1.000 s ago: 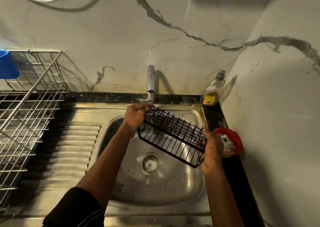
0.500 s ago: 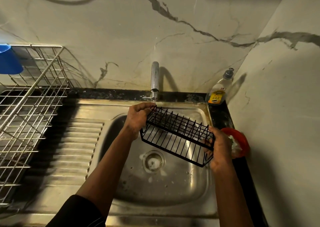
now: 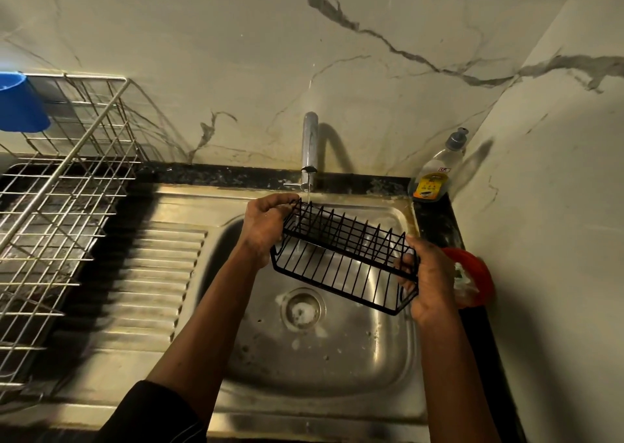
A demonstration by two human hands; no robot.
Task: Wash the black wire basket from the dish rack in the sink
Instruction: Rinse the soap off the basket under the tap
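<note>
You are holding the basket [image 3: 351, 255] up over the sink [image 3: 337, 368] with both hands. It is hanging in the air above the drain [image 3: 303, 309] and is not touching the bottom of the sink. The basket is black and made of thin wires. It is tilting, with its left end sitting just under the tap [image 3: 309, 145] and its right end lying lower and closer to you.

Your left hand [image 3: 261, 226] is gripping the left end. Its fingers are curling round the wires there, and the thumb is lying along the top edge. Your right hand [image 3: 429, 277] is gripping the right end. Its fingers are curling in through the wires, close together, and the thumb is pressing on the top corner.

A thin line of water [image 3: 308, 196] is running down from the tap and falling on the left end of the basket, right beside your left hand.

A soap bottle [image 3: 435, 172] is standing in the back right corner, near the wall. A red thing [image 3: 481, 275] is lying on the ledge just behind your right hand; what it is cannot be told. A big silver rack [image 3: 60, 206] is sitting to the left of the sink, with a blue cup [image 3: 20, 104] at its far end. A dark sleeve [image 3: 152, 415] is covering your left arm near the elbow.
</note>
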